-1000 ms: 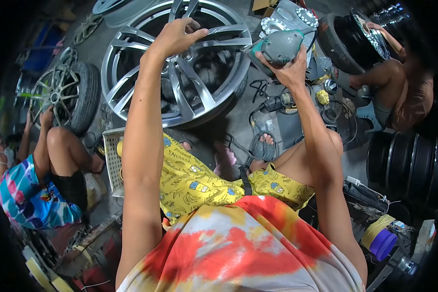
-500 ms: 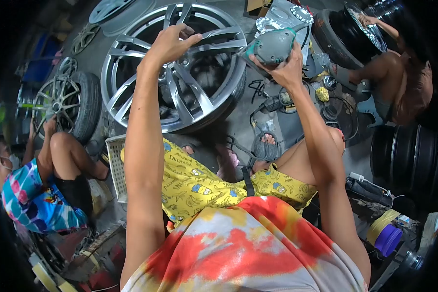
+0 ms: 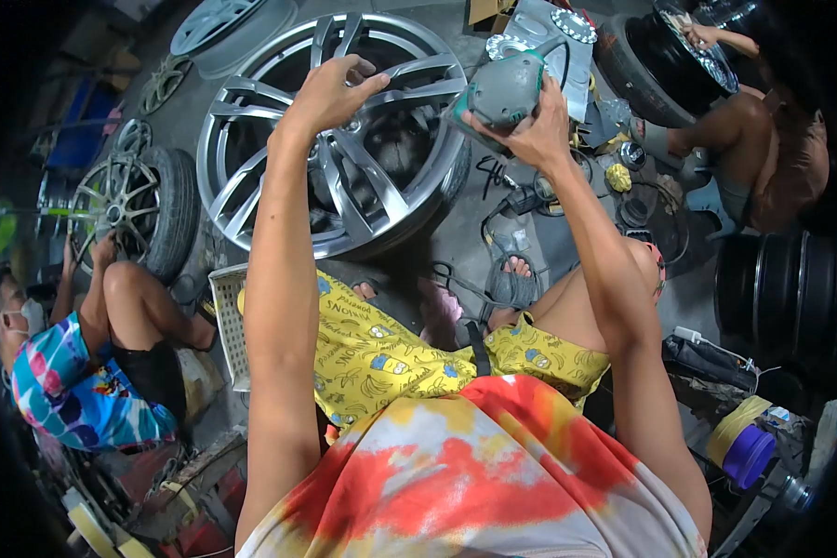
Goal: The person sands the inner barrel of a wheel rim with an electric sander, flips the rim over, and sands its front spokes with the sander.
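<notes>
A large silver multi-spoke wheel rim [image 3: 358, 172] lies in front of me, its face tilted up. Over its upper spokes is my left hand [image 3: 337, 91], fingers apart and holding nothing; whether it touches the metal I cannot tell. My right hand [image 3: 533, 130] grips a grey and green power sander [image 3: 504, 91] from the right. The sander is at the rim's right edge, and its underside is hidden.
At left a co-worker [image 3: 93, 381] holds a spoked wheel [image 3: 116, 195] with a tire. Another co-worker [image 3: 781, 167] sits at right by a black wheel [image 3: 674, 65]. A white basket [image 3: 223, 325], cables [image 3: 493, 223] and stacked black rims [image 3: 777, 293] stand around.
The sander in my right hand has shifted slightly left and tilted. My left hand stays over the spokes. The rim appears slightly lower in view.
</notes>
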The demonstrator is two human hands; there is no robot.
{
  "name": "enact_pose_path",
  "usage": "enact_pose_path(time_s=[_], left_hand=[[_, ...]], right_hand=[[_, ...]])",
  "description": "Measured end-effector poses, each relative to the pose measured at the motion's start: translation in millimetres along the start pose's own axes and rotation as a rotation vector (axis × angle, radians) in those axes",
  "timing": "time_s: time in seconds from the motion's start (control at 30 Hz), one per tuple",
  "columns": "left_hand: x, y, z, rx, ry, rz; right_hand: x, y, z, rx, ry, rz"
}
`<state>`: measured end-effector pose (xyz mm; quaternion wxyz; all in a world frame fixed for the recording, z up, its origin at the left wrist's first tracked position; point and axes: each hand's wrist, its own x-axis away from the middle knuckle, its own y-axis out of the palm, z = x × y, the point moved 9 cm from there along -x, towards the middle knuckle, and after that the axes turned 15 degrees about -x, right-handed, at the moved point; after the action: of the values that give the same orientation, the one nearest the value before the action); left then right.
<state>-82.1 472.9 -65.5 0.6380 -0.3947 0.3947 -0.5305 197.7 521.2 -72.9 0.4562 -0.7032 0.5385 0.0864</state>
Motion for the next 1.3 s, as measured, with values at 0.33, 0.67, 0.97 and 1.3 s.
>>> enact_pose_path(time_s=[0.33, 0.67, 0.97, 1.3], left_hand=[[-1, -3, 7, -0.016, 0.073, 0.040], [3, -2, 14, -0.008, 0.043, 0.002], [0, 2, 13, -0.019, 0.062, 0.008], [1, 13, 23, 0.033, 0.058, -0.057]], right_hand=[[16, -1, 4, 0.065, -0.080, 0.074], [8, 0, 3, 0.132, -0.007, 0.045], [5, -4, 0, 0.056, 0.051, 0.029], [9, 2, 15, -0.053, 0.125, 0.040]])
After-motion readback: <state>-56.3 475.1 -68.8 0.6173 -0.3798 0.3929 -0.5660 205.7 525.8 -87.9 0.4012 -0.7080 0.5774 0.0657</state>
